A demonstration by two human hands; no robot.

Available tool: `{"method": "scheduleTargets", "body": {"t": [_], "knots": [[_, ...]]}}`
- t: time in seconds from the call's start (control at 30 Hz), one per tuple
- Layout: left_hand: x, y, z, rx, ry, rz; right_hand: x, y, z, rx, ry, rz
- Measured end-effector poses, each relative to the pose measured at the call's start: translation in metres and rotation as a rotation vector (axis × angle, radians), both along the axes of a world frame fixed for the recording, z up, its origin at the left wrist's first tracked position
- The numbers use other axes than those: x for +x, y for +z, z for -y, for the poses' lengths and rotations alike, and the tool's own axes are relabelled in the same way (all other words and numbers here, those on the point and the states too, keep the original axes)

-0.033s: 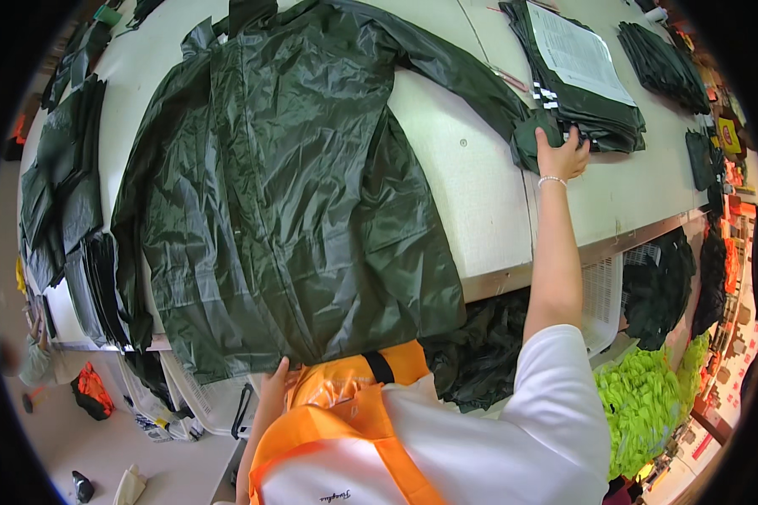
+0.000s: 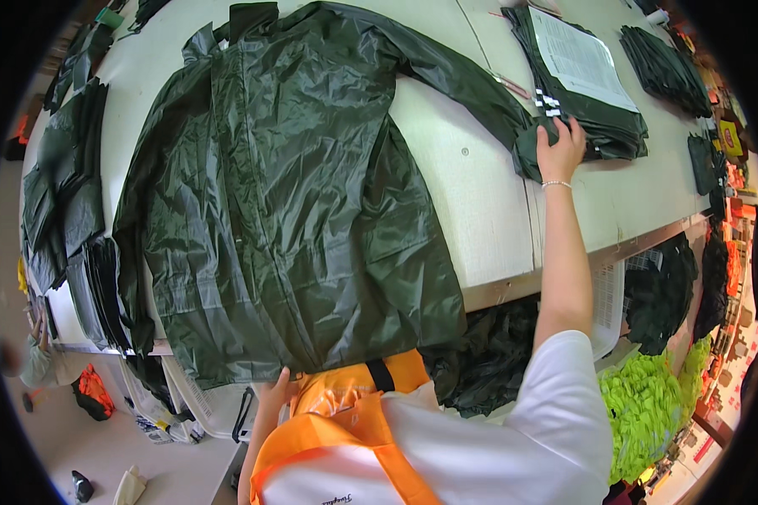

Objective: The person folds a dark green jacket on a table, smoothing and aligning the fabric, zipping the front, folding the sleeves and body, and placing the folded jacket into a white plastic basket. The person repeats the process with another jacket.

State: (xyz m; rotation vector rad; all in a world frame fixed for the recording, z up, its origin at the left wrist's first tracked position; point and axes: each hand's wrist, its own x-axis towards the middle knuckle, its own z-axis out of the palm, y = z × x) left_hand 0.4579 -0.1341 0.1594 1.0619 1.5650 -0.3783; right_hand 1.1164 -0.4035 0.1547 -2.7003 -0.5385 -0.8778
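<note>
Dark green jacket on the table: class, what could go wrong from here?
The jacket overhangs the table edge at its hem, so it might slip down. The right hand is at a sleeve end, close beside the folded stack, so a tug could disturb the stack or shift the white sheet on top.

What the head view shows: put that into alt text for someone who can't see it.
A shiny dark green fabric jacket lies spread on a pale worktable, the person's right hand at the end of its outstretched sleeve and left hand at its lower hem. Beside the right hand sits a stack of folded dark garments topped with a white paper sheet.
</note>
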Motion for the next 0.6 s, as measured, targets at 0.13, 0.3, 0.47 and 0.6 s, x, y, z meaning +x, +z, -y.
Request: {"method": "scheduleTargets", "body": {"t": [0.13,0.3,0.47,0.6], "knots": [[0.033,0.040,-0.023,0.528,-0.685,-0.437,0.067,-0.008,-0.056,0.126,0.282,-0.311],[0.077,0.034,-0.055,1.041,-0.826,0.046,0.083,-0.026,-0.099,-0.228,0.038,-0.415],[0.094,0.001,-0.038,1.007,-0.969,0.025,0.049,-0.021,-0.084,0.005,-0.086,-0.326],[0.082,0.003,-0.028,0.922,-1.005,-0.012,0.005,0.036,-0.122,0.525,0.194,-0.362]]}}
